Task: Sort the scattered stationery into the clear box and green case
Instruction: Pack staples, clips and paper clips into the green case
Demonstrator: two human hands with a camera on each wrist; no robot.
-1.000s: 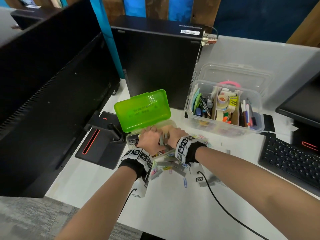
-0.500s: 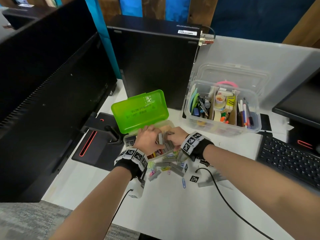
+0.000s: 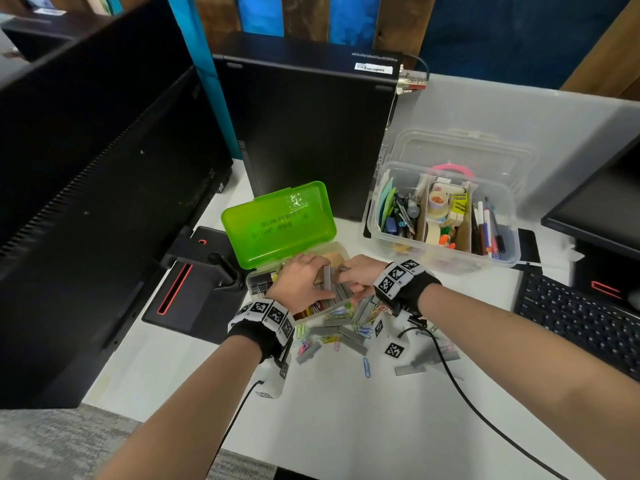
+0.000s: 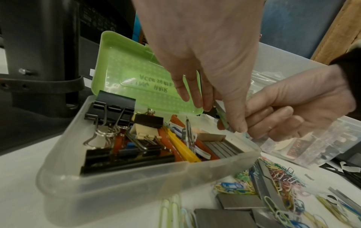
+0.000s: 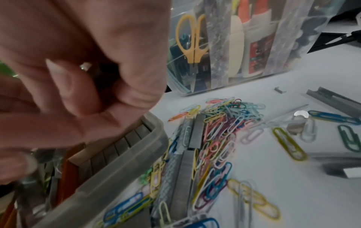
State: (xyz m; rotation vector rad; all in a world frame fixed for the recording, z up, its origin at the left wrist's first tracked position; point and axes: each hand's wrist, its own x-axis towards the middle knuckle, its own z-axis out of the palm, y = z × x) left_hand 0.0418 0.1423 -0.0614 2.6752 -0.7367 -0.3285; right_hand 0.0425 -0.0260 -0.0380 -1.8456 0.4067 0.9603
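The green case stands with its lid (image 3: pixel 277 223) up and its translucent tray (image 4: pixel 136 177) holding binder clips, pens and a box of staples. Both hands hover over the tray's right end. My left hand (image 3: pixel 311 275) (image 4: pixel 222 118) pinches a grey staple strip (image 3: pixel 326 277) (image 4: pixel 220 114) between thumb and fingers. My right hand (image 3: pixel 349 278) (image 5: pixel 87 92) has its fingers curled and pinches the same strip from the right. The clear box (image 3: pixel 443 216) stands open behind on the right, packed with pens, tape and scissors.
Coloured paper clips (image 5: pixel 224 123) and loose staple strips (image 3: pixel 349 337) lie scattered on the white desk in front of the case. A monitor stand (image 3: pixel 194 282) is on the left, a PC tower (image 3: pixel 311 133) behind, and a keyboard (image 3: pixel 581 317) on the right.
Both hands stay over the case's tray with the staple strip between them. Only the fingers have shifted a little.
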